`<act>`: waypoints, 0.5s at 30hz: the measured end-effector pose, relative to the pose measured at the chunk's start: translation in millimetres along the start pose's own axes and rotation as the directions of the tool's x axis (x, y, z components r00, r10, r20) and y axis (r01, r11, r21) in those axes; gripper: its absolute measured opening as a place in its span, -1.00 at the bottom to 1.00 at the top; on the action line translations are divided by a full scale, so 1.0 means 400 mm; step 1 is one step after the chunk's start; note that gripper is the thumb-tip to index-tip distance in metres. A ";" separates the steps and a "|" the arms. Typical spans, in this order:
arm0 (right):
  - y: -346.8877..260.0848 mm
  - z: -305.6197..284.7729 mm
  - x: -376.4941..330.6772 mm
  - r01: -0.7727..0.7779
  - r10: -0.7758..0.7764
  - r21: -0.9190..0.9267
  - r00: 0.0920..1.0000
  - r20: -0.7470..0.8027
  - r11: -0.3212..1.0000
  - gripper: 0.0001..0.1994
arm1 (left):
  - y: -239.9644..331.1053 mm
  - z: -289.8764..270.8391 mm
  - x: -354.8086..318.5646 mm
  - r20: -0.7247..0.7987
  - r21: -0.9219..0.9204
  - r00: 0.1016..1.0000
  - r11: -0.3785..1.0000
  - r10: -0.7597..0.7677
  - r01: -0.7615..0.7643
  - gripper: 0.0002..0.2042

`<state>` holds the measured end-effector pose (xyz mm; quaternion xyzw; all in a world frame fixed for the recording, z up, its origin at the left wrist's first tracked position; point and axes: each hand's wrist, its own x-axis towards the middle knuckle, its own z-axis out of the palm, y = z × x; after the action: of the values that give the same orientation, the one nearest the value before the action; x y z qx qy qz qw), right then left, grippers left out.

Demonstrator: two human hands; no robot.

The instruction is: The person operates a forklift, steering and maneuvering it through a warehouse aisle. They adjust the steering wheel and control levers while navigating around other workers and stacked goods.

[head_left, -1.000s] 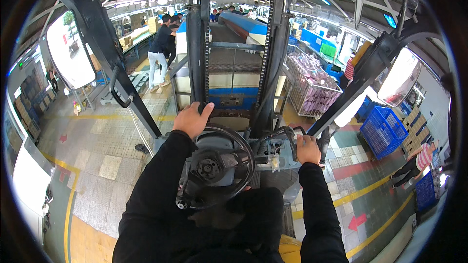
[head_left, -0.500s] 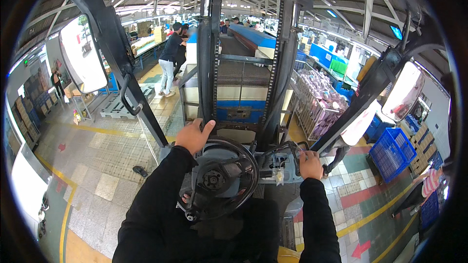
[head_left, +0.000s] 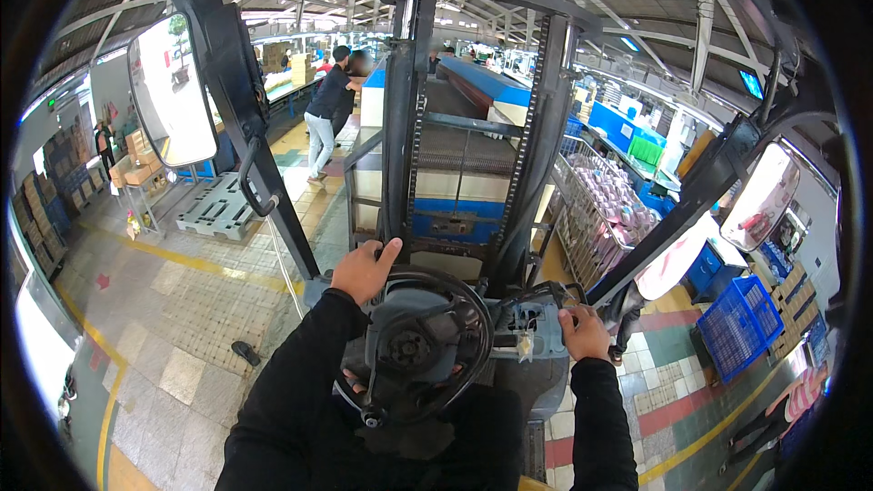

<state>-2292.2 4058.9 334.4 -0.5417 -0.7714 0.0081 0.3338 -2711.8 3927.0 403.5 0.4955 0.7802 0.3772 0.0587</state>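
I sit at a forklift's black steering wheel. My left hand is at the upper left of the rim, thumb and fingers apart; the hand hides whether its palm touches the wheel. On the right, my right hand has its fingers curled over a control lever at the end of the grey console; the fingers cover the lever's top. Beyond the wheel stands the black mast with its chains. Seen through it is a long machine with a blue panel and a dark mesh belt.
A person stands left of the machine; another in pink is partly hidden behind the right post. A grey pallet, a shoe, a filled wire cart and a blue crate are around. Yellow lines mark the floor.
The shoe, the blue crate and the floor markings sit lower and further outward in the view. Both hands keep about the same places on the controls.
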 end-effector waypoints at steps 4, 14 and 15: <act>-0.001 0.060 0.096 0.000 0.002 -0.052 1.000 0.024 0.999 -0.53 | 0.003 0.027 0.113 0.045 0.019 0.999 1.000 -0.017 0.016 -0.20; -0.005 0.211 0.333 0.025 -0.026 -0.095 1.000 -0.010 0.995 -0.56 | -0.012 0.099 0.389 0.031 0.027 0.999 0.999 -0.022 0.022 -0.21; -0.008 0.225 0.354 0.018 -0.020 -0.096 1.000 -0.016 0.995 -0.56 | -0.015 0.105 0.416 0.029 0.051 0.999 0.998 -0.024 0.023 -0.21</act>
<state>-2368.9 4208.3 337.5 -0.5499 -0.7731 -0.0369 0.3140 -2780.1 4083.8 416.8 0.4931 0.7945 0.3490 0.0621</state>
